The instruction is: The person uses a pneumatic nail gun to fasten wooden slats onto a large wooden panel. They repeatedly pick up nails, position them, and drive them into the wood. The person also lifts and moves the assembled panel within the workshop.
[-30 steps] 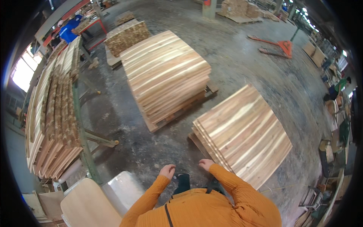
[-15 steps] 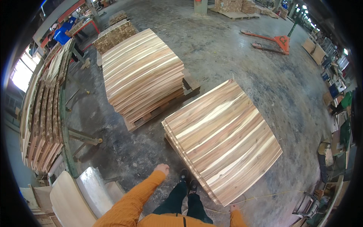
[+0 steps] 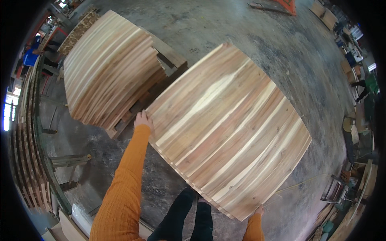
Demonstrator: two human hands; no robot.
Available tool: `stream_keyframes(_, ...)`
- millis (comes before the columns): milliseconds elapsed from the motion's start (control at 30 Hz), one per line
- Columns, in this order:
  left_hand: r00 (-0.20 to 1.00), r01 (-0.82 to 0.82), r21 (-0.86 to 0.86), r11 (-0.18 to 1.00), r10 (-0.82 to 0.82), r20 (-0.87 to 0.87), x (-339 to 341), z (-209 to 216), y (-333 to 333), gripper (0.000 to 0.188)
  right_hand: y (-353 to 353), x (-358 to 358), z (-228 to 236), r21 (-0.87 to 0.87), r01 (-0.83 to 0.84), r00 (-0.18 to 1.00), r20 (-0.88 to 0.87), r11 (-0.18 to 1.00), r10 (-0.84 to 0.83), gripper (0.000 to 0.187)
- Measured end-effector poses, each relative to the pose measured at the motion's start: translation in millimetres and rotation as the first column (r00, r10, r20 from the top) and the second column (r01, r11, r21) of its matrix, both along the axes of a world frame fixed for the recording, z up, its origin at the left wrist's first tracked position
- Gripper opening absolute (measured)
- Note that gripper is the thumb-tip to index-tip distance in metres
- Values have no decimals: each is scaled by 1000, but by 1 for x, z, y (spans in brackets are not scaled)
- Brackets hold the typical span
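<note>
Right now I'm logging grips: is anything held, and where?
Apparently the top panel: left hand at its left corner; right hand beside its near corner, grip hidden.

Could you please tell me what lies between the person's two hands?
In the head view, the striped wooden panel spans from the left hand to the right hand, both at its edge.

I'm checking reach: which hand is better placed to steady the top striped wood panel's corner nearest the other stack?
Probably the left hand: it touches the striped wood panel at that corner. The right hand is by the near corner, farther from the other stack.
</note>
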State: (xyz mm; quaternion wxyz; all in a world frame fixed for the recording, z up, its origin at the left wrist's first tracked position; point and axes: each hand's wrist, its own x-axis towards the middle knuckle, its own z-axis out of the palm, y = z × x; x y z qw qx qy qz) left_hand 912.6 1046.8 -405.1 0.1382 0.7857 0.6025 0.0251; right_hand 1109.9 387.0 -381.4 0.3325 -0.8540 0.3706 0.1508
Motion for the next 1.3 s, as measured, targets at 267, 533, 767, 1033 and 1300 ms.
stream_keyframes(267, 992, 39, 105, 994, -26, -120, 10, -10, 22, 37, 17, 2, -28, 126, 27, 997, 65, 992, -35, 54)
stream_keyframes(533, 979, -196, -98, 976, 188, -84, -58, 9, -41, 39, -8, 2, 7, 126, -47, 994, 101, 991, 34, 53)
stream_keyframes(767, 977, -158, -445, 882, 206, 61, -155, 119, -112, 45, -48, -24, 91, 120, -68, 993, 100, 990, 57, 55)
stream_keyframes(1033, 995, 2, -303, 953, -32, -93, -215, 284, -172, 52, -39, -10, 225, 111, -329, 916, 281, 938, 288, 56)
stream_keyframes(1300, 966, 198, -505, 840, -254, -44, -247, 416, -131, 43, 45, 38, 354, 94, -640, 691, 503, 762, 519, 57)
